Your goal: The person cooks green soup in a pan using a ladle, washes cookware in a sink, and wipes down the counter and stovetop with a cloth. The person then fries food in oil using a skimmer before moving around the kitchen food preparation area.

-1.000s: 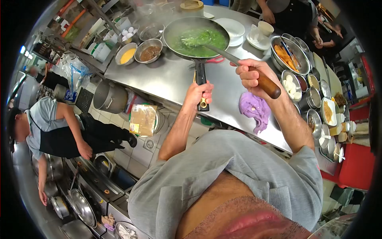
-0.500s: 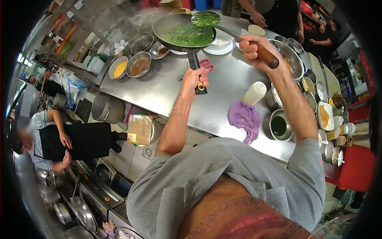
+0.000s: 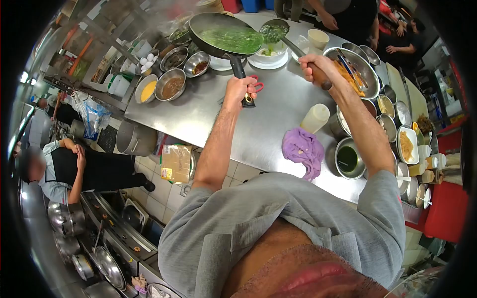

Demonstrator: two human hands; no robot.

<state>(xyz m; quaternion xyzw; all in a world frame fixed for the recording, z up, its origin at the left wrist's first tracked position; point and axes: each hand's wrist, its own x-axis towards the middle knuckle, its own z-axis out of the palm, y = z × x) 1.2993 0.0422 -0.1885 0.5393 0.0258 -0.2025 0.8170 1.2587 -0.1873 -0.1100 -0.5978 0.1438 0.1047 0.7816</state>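
My left hand (image 3: 240, 91) is wrapped round the black handle of a frying pan (image 3: 237, 54), held above the steel table. Steaming green food (image 3: 231, 38) with some liquid fills the pan. In my right hand (image 3: 316, 68), closed round the wooden handle, is a ladle (image 3: 274, 33); its bowl carries green food and tips over a white bowl (image 3: 271, 57), with green food hanging from its rim. That bowl rests on a white plate (image 3: 263, 66). Red-handled scissors (image 3: 258, 86) lie on the table beside my left hand, partly hidden by it.
On the steel table (image 3: 208, 111) are a squeeze bottle (image 3: 316, 118), a purple cloth (image 3: 302, 149) and a bowl of green sauce (image 3: 349, 158). Several metal bowls (image 3: 171, 84) line the left. A person in a black apron (image 3: 109, 169) stands at left; others are across the table.
The ladle has moved from over the pan to the right, above the white bowl, and tipped. The pan has shifted slightly left and tilted. The person at left has raised their hands together.
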